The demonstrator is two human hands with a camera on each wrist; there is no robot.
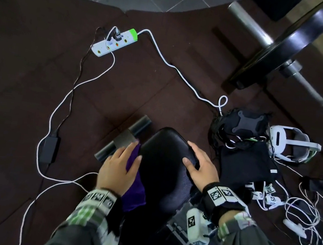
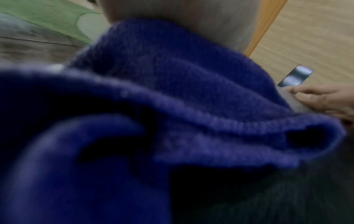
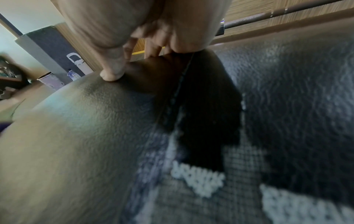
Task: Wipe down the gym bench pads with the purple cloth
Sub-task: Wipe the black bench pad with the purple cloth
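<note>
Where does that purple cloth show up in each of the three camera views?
Head: purple cloth lower centre, under the left hand.
Left wrist: the cloth fills most of the picture.
Right wrist: not clearly in it.
Shared landmark: the right hand gripping the black pad, in all three.

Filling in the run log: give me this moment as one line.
left hand: presses purple cloth against seat pad, left side | right hand: grips seat pad, right edge | likely wiping
</note>
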